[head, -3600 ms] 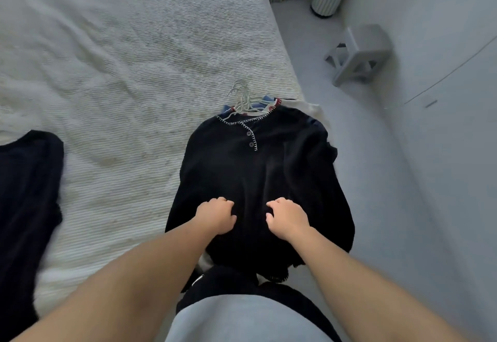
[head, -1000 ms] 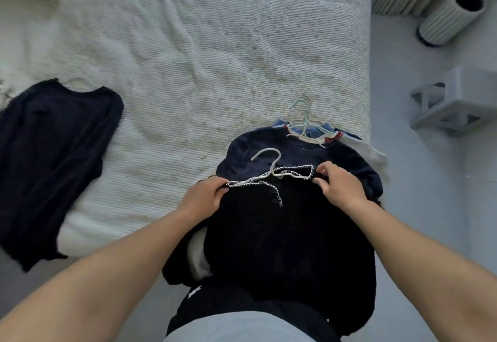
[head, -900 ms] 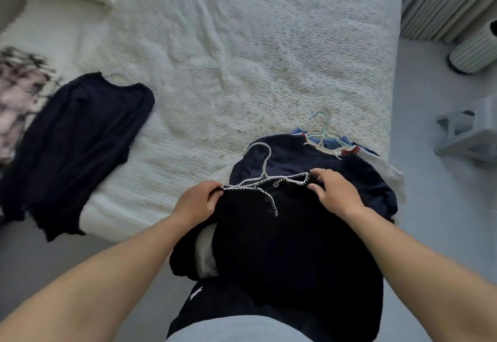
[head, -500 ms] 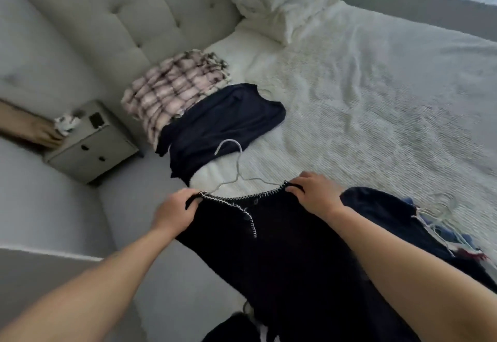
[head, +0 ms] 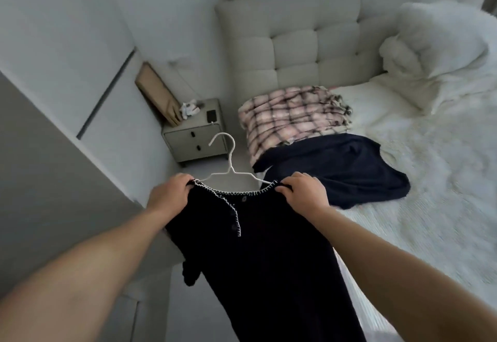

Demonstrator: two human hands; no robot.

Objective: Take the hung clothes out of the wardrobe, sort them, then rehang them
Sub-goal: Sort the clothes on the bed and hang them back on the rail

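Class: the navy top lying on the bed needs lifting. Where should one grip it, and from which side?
Grip the navy top at its two shoulders, reaching from the bed's near edge. It lies flat and limp; a two-point hold, as both hands use on the black top, keeps it from bunching.

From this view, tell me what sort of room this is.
Most likely a bedroom: a bed with a tufted headboard, a pillow, and a two-drawer nightstand beside it.

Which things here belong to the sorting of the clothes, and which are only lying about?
Part of the job:
- black top, held at the shoulders by the left hand and right hand
- white hanger inside it
- navy garment on the bed
- plaid garment

Lying about:
- nightstand
- pillows
- headboard
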